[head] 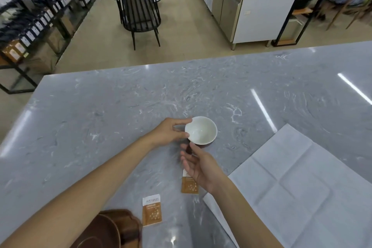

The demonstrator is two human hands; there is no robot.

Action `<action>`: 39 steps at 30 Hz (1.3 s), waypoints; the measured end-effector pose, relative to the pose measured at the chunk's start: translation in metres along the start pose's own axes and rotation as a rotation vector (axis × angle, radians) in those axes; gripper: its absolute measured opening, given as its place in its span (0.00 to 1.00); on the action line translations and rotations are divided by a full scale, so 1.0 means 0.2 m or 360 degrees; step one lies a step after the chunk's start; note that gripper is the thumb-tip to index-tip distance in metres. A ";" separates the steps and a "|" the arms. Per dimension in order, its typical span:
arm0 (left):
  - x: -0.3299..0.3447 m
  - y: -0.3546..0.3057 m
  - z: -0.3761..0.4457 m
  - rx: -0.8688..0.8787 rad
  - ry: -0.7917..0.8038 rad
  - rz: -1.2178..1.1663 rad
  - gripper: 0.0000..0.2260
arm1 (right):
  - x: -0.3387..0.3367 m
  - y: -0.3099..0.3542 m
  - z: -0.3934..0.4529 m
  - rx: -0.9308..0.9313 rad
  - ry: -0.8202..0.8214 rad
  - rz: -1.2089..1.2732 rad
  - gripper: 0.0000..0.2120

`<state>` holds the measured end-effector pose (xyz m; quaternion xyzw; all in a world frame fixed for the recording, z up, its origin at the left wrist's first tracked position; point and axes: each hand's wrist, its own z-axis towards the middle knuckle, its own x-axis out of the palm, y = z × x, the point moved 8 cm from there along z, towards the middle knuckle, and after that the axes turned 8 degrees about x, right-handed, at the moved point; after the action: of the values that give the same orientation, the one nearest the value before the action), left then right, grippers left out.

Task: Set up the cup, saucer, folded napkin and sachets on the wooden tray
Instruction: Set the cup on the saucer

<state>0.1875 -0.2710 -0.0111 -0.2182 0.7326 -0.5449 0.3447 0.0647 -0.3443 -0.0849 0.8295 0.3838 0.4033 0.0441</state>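
A small white cup (202,130) is in the middle of the grey marble counter, and my left hand (169,132) pinches its left rim between thumb and fingers. My right hand (198,164) hovers just below the cup with relaxed fingers and holds nothing. Two orange and white sachets lie flat on the counter: one sachet (152,212) near the front, another sachet (189,186) partly under my right hand. An unfolded white napkin (291,187) lies spread at the right. The wooden tray (128,225) with a brown saucer (100,233) on it sits at the bottom edge, partly behind my left forearm.
The counter (100,117) stretches wide to the left and back. Beyond its far edge are a black chair (141,14), shelves of bottles on the left and a steel cabinet (251,6) on the right.
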 end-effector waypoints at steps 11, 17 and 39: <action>0.05 0.12 -0.02 -0.0116 -0.0061 -0.0634 0.27 | -0.02 0.06 0.00 -0.0072 0.0092 0.0051 0.08; 0.05 0.12 -0.08 -0.0091 -0.0238 -0.0662 0.26 | -0.03 0.09 -0.06 -0.0056 0.0031 -0.0094 0.14; -0.12 -0.04 -0.89 0.0187 -0.0701 -0.0587 0.23 | 0.34 -0.31 -0.45 0.0020 0.0164 -0.0524 0.11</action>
<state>0.0708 -0.1421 0.0323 -0.4403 0.5553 -0.5794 0.4027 -0.0110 -0.2761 -0.0050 0.7340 0.5187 0.4301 0.0847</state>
